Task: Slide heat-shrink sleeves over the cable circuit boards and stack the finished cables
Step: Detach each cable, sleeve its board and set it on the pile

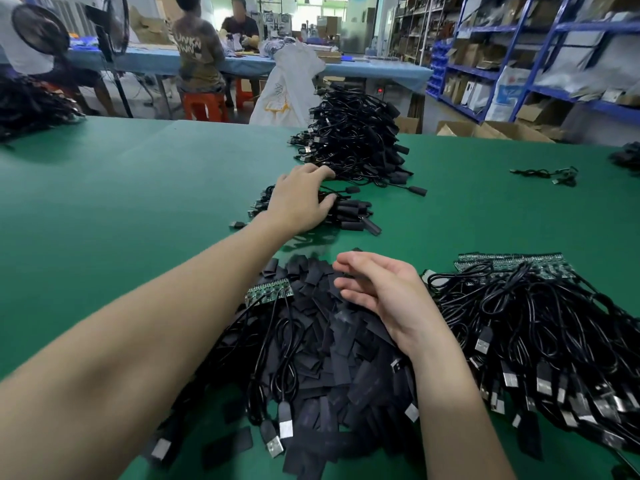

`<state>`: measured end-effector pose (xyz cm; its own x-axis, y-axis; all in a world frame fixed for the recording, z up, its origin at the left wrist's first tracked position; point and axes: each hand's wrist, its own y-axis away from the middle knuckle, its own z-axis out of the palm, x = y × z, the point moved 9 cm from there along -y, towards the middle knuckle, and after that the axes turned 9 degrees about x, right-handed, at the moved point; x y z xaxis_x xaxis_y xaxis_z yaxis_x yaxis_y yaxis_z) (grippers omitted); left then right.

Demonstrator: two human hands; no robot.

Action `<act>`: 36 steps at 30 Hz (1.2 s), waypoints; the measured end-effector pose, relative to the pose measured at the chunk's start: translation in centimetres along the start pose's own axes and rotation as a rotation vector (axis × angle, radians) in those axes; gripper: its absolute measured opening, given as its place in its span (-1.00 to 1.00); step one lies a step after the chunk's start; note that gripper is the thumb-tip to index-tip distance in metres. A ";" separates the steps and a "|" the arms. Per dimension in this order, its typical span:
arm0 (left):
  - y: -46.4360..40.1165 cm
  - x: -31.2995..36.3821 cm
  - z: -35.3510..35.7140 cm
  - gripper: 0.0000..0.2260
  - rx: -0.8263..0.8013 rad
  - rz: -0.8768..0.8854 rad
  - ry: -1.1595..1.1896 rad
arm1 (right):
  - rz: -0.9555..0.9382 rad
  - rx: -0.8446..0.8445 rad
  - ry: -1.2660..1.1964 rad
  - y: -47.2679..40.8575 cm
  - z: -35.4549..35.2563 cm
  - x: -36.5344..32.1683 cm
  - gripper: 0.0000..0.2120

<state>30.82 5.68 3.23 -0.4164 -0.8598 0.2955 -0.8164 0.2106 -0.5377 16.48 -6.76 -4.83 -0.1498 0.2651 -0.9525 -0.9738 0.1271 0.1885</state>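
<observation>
Your left hand [299, 199], mid-frame, is curled over the small sleeved-cable stack [346, 211]; right hand [384, 292] hovers loose and empty over the sleeve heap [332, 358]. Sleeves look light, floppy: pinch an end. Bare boards [512, 265] sit right, on the green bench [104, 202]; warehouse shelving upper right.

Matt green table mat [138, 202]; matt black sleeves [332, 358]; shiny metal plugs [543, 384]
</observation>
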 end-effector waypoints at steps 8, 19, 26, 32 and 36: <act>9.6 -1.6 -3.9 -0.81 0.056 -0.181 0.117 | -0.111 0.006 0.050 0.2 0.8 -1.3 -0.87; 11.9 -3.5 -2.3 -0.61 -0.222 -0.249 -0.167 | -0.157 -0.056 0.374 0.9 3.4 -0.5 -0.91; 10.9 -2.3 -3.1 -0.48 -0.086 -0.280 0.141 | -0.122 -0.051 0.369 1.2 4.5 0.1 -0.86; 10.7 -1.7 -3.8 -0.34 0.038 -0.354 0.274 | 0.054 -0.040 0.098 1.3 4.2 0.9 -0.81; 11.0 -1.7 -4.2 -0.34 0.093 -0.401 0.214 | 0.129 -0.032 0.089 1.4 4.1 1.4 -0.83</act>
<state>20.84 11.43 0.12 -0.1565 -0.7474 0.6457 -0.8944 -0.1701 -0.4136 15.65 -2.29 -4.96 -0.2871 0.1916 -0.9385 -0.9503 0.0662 0.3042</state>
